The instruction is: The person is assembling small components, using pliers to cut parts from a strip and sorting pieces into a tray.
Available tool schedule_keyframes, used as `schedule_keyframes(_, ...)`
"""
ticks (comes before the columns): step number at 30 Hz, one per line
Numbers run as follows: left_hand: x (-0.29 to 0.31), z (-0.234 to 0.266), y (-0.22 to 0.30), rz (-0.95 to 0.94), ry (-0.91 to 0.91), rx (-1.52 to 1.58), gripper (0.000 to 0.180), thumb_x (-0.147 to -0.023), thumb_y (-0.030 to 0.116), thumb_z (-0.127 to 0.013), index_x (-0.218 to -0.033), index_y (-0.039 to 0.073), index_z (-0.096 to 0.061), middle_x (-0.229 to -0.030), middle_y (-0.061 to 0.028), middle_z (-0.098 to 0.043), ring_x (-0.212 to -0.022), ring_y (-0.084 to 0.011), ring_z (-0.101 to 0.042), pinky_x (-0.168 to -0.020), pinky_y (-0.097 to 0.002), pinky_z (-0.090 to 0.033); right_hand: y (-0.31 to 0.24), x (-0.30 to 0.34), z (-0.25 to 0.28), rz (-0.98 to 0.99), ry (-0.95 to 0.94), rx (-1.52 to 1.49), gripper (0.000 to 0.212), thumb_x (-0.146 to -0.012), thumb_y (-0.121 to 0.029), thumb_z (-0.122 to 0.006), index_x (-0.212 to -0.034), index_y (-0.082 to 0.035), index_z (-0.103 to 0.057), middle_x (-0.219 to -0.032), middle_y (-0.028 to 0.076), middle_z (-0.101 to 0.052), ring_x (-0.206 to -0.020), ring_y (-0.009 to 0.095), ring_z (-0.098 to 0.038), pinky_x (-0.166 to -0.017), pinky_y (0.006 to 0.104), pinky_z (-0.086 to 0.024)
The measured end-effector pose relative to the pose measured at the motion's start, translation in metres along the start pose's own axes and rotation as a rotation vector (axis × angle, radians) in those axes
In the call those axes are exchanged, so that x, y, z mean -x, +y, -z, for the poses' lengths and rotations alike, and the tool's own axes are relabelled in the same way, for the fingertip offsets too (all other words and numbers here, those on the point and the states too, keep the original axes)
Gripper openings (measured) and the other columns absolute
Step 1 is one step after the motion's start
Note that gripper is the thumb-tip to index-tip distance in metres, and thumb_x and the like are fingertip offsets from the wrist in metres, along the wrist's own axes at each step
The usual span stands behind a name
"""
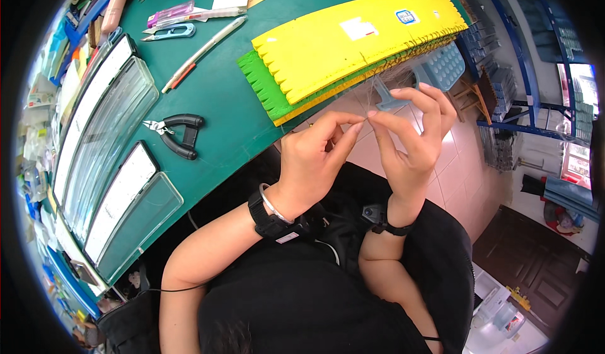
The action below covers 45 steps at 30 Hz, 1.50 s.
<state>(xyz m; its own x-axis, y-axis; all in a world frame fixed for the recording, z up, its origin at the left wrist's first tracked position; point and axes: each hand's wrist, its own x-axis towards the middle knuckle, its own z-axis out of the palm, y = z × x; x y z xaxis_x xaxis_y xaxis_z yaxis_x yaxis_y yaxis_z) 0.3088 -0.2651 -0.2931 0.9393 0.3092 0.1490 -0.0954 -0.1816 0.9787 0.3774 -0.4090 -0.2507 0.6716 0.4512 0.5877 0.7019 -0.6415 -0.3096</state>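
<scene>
Fine dark threads (370, 96), perhaps fishing line, hang from the notched edge of a yellow foam board (340, 45) down to my fingertips. My left hand (318, 149) is closed, thumb and index finger pinched on a strand. Close by, almost tip to tip with it, my right hand (413, 130) pinches too, its other fingers raised and curled. Whatever sits right between the fingertips is too small to make out. The yellow board lies on a green notched board (258, 86), with more yellow below, along the table's edge.
On the green table (233, 133) lie black-handled pliers (179, 133), a white pen (205, 51), thread snips (170, 33) and clear plastic cases (113, 133). A blue tray (441, 67) stands beyond the boards. Metal shelving (529, 108) is at the right.
</scene>
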Motion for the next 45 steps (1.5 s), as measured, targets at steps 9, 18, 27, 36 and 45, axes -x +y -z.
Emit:
schedule_keyframes(9, -0.001, 0.001, 0.003, -0.049, -0.021, 0.028, 0.018, -0.097, 0.005, -0.071, -0.115, 0.002, -0.071, -0.057, 0.0021, -0.057, -0.049, -0.0023, -0.053, -0.048, -0.0209, -0.038, 0.008, 0.003, -0.007, 0.05, 0.111, 0.01, 0.028, -0.062, 0.0, -0.083, -0.085, -0.016, -0.079, -0.103, 0.002, -0.067, -0.113, 0.032, -0.055, -0.103, 0.051, -0.043)
schedule_keyframes(18, -0.015, 0.001, 0.022, 0.046, -0.174, 0.036, 0.041, -0.1, 0.005, -0.065, -0.139, 0.009, -0.058, -0.057, -0.0006, -0.041, -0.051, -0.007, -0.035, -0.05, -0.0263, -0.031, 0.017, 0.009, -0.008, -0.011, 0.185, -0.061, 0.03, -0.062, 0.003, -0.086, -0.086, -0.013, -0.078, -0.1, 0.002, -0.067, -0.107, 0.029, -0.056, -0.09, 0.0401, -0.048)
schedule_keyframes(27, -0.017, -0.003, 0.014, -0.026, -0.112, -0.034, 0.016, -0.098, 0.007, -0.069, -0.114, 0.005, -0.066, -0.06, -0.0025, -0.05, -0.052, -0.0061, -0.045, -0.05, -0.025, -0.036, 0.02, 0.012, -0.01, -0.024, 0.198, -0.149, 0.03, -0.061, 0.004, -0.086, -0.085, -0.013, -0.08, -0.096, 0.001, -0.068, -0.104, 0.028, -0.056, -0.089, 0.0388, -0.048)
schedule_keyframes(36, -0.012, 0.005, 0.01, -0.008, -0.159, 0.033, 0.012, -0.104, 0.01, -0.061, -0.099, 0.002, -0.068, -0.068, -0.0025, -0.061, -0.054, -0.0086, -0.056, -0.052, -0.0244, -0.043, 0.026, 0.011, -0.008, -0.039, 0.217, -0.163, 0.029, -0.063, 0.003, -0.088, -0.085, -0.013, -0.081, -0.094, 0.0, -0.068, -0.101, 0.026, -0.056, -0.086, 0.0367, -0.047)
schedule_keyframes(45, -0.009, 0.011, 0.006, -0.164, -0.158, 0.043, 0.016, -0.103, 0.006, -0.058, -0.091, 0.002, -0.067, -0.074, -0.0059, -0.065, -0.058, -0.0142, -0.062, -0.055, -0.0269, -0.047, 0.024, 0.01, -0.014, -0.096, 0.22, -0.172, 0.026, -0.066, 0.004, -0.087, -0.085, -0.01, -0.078, -0.092, 0.002, -0.068, -0.098, 0.025, -0.058, -0.086, 0.0365, -0.048)
